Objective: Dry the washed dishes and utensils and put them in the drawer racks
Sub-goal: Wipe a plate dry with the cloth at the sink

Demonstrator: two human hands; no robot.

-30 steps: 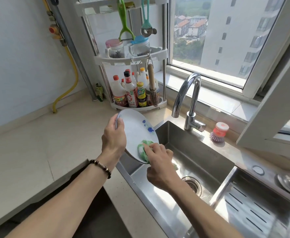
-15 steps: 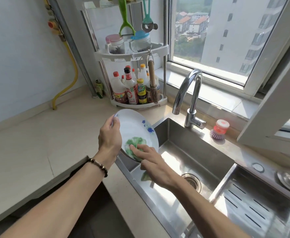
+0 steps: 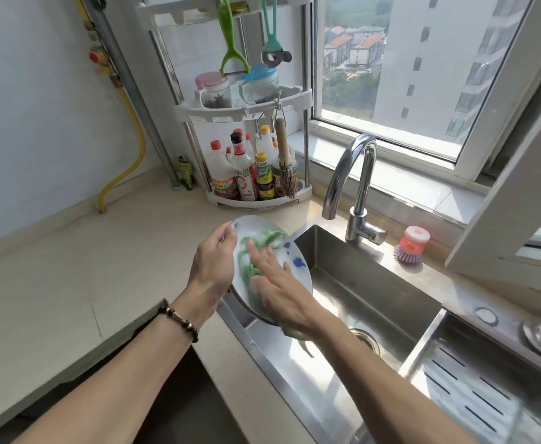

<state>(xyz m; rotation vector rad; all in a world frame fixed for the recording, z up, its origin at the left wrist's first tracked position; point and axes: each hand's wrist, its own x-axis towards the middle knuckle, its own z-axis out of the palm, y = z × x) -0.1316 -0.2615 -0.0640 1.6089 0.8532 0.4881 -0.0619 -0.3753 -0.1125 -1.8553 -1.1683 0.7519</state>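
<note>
white blue-flowered plate (image 3: 290, 251), tilted, over sink (image 3: 375, 302)

A home kitchen — steel sink (image 3: 375, 302), tap (image 3: 355, 177), sauce bottles (image 3: 243, 174) on a corner rack (image 3: 246, 104), high-rise window view

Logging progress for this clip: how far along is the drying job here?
Done: nothing visibly put away. In hand: left hand holds the white blue-patterned plate tilted above the steel sink, while right hand presses a green cloth flat on it. Left: finishing the wipe, then racking; no drawer racks show.
</note>
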